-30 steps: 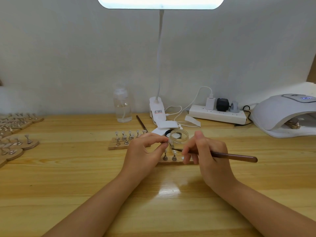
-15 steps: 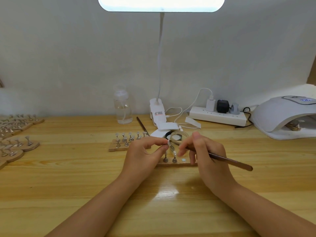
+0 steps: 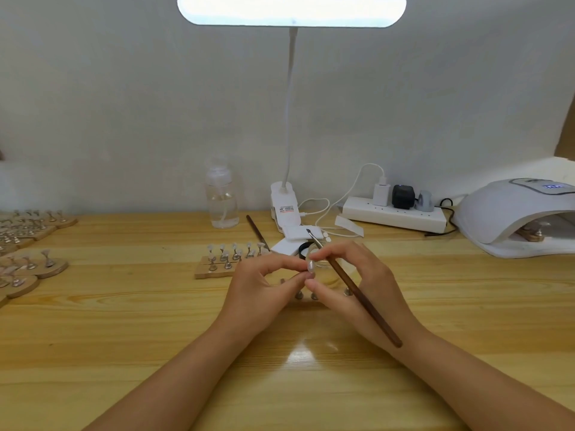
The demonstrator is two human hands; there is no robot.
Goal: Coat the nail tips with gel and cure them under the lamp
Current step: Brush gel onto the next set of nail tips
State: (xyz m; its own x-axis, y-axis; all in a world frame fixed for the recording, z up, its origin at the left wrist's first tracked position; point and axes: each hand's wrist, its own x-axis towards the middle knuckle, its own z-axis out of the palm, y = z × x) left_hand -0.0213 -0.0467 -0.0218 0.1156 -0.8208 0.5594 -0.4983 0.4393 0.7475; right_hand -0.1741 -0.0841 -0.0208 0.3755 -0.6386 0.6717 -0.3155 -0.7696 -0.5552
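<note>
Left hand (image 3: 261,287): thumb and forefinger pinch one nail tip (image 3: 310,267), raised above bench (image 3: 124,337), mid-frame. Right hand (image 3: 357,286): fingers curled round brown-handled brush (image 3: 354,290); bristle end points up and away, handle lies back across wrist; thumb tip touches left fingertips just under nail tip. Clear gel jar (image 3: 326,269) behind hands, mostly hidden. Wooden stand of nail tips (image 3: 230,259) just left of hands. Curing lamp (image 3: 510,213) far right on bench, another stand inside.
</note>
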